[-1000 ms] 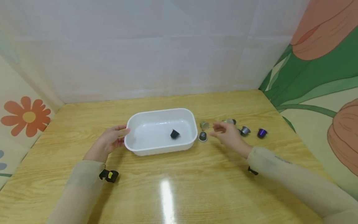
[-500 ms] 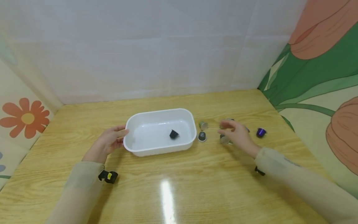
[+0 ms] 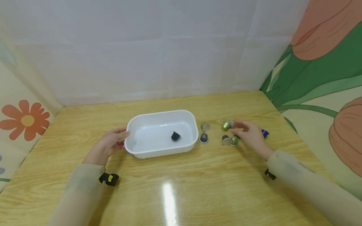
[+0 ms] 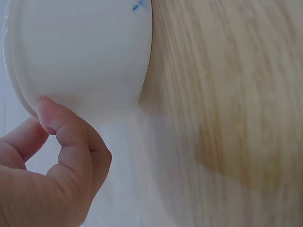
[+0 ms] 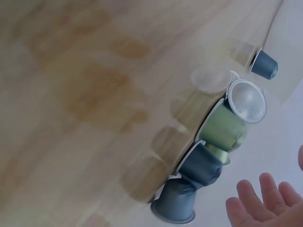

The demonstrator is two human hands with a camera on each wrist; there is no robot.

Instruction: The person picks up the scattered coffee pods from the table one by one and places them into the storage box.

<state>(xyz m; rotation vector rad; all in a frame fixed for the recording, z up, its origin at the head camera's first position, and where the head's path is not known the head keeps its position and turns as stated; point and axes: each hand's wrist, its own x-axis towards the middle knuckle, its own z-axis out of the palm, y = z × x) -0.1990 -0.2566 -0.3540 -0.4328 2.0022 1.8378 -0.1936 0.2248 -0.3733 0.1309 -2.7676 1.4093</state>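
My left hand (image 3: 111, 142) pinches the left end of a white plastic tray (image 3: 135, 153), its thumb at the rim; in the left wrist view the curled fingers (image 4: 71, 142) press the tray's outer wall. Inside the tray a black coffee capsule (image 3: 175, 136) lies on its side. My right hand (image 3: 251, 135) is over the right-hand coffee capsules, with nothing visible in its fingers. Nearest to it are a green capsule (image 3: 234, 140), a dark foil-faced one (image 3: 226, 140) and another green one (image 3: 225, 126). The hand partly covers a purple capsule (image 3: 265, 133).
Just right of the tray are a pale green capsule (image 3: 205, 127) and a dark grey capsule (image 3: 204, 138). The wooden table (image 3: 147, 191) ends at a white backdrop (image 3: 158, 62) behind and a floral panel (image 3: 319, 94) at the right.
My right hand has moved to the right over the capsules, uncovering the green and dark ones near the middle and now partly covering the purple one. The left hand and tray have stayed put.
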